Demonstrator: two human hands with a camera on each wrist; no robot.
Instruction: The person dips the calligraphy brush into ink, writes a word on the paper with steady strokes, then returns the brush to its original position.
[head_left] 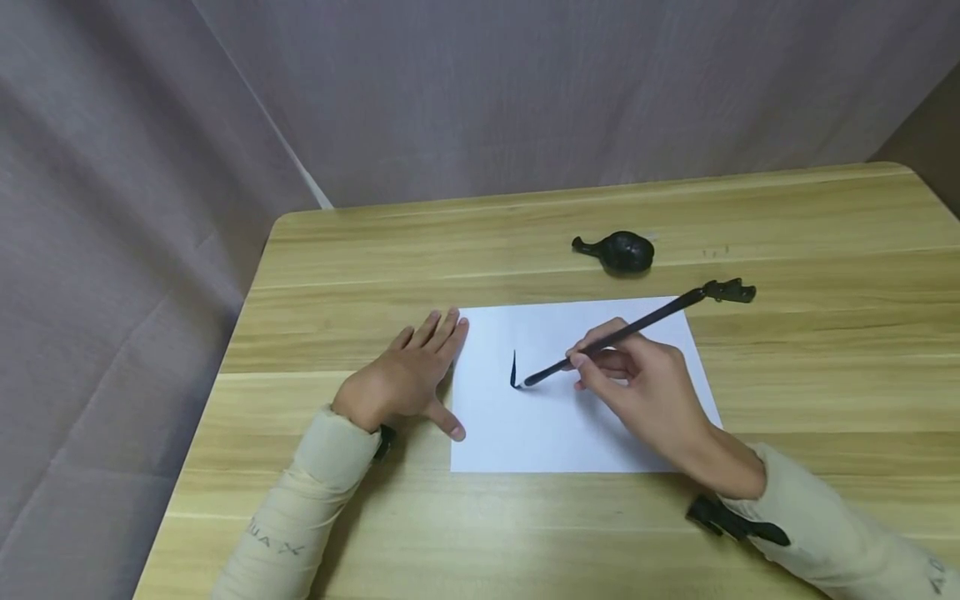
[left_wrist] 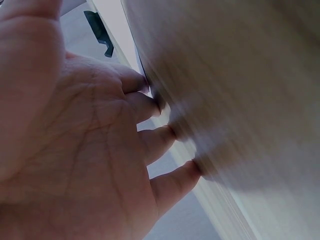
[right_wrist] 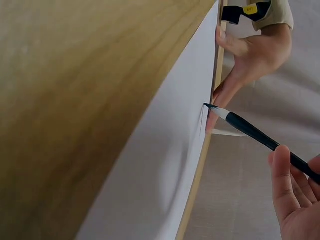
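A dark calligraphy brush (head_left: 626, 332) is pinched in my right hand (head_left: 652, 387), slanting up to the right. Its inked tip meets a white sheet of paper (head_left: 540, 437) at the lower end of a thin black stroke (head_left: 513, 367). Against the sheet's left edge rests my left hand (head_left: 408, 375), fingers extended and thumb spread. In the left wrist view, that hand's fingertips (left_wrist: 187, 172) touch the tabletop. From the right wrist, the brush (right_wrist: 250, 130) shows a white upper tuft and a dark point on the paper (right_wrist: 150, 150).
Beyond the paper lies a black, gourd-shaped object (head_left: 626, 252) with a narrow neck pointing left. The wooden table (head_left: 360, 267) has rounded far corners and a few small dark marks at the right. Grey curtains (head_left: 487, 92) hang behind and to the left.
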